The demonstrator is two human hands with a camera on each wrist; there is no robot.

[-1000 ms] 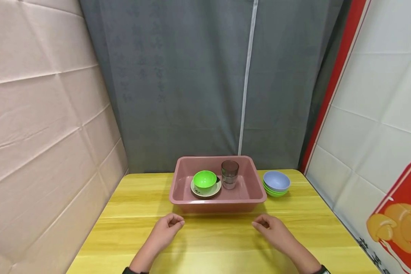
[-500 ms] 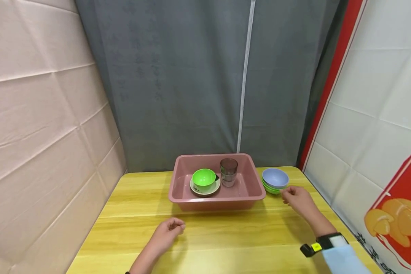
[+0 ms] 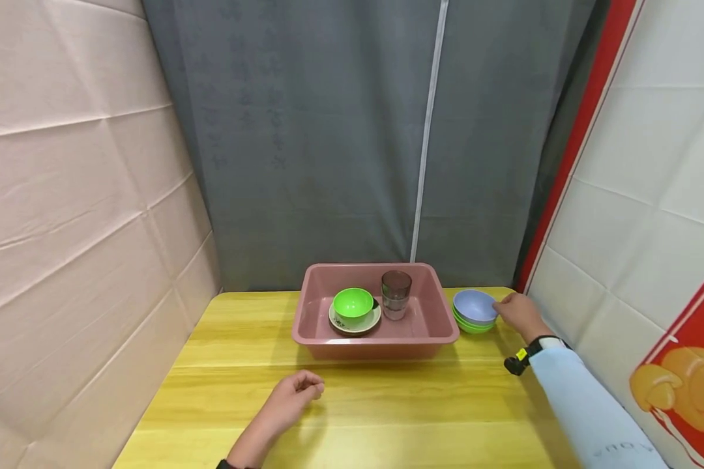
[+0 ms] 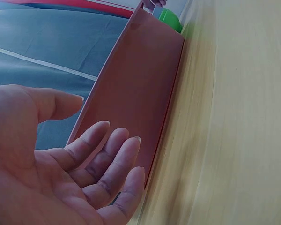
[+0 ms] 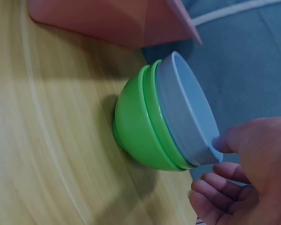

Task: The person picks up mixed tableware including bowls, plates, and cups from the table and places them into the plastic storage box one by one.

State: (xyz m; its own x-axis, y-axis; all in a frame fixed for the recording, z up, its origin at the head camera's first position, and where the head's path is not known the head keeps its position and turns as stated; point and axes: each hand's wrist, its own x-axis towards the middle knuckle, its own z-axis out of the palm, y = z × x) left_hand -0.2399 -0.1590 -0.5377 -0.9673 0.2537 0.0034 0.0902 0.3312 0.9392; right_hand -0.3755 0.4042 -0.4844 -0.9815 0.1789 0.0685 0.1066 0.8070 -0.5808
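Note:
A blue bowl (image 3: 474, 306) tops a stack of two green bowls (image 5: 134, 124) on the table, right of the pink basin. My right hand (image 3: 522, 315) is at its right rim. In the right wrist view, the thumb (image 5: 230, 139) lies over the rim and the curled fingers sit outside it, pinching the blue bowl's edge. My left hand (image 3: 293, 398) hovers in front of the basin, holding nothing, its fingers (image 4: 104, 164) loosely bent.
The pink basin (image 3: 375, 349) stands at the back of the wooden table (image 3: 387, 417). Inside are a green bowl (image 3: 353, 303) on a small patterned plate (image 3: 360, 326) and a dark-tinted glass (image 3: 396, 286). A grey curtain (image 3: 317, 143) hangs behind; a white wall sheet (image 3: 639, 169) rises at right.
My right hand has moved from in front of the basin, right and forward, to the blue bowl's rim. The left hand has stayed nearly in place.

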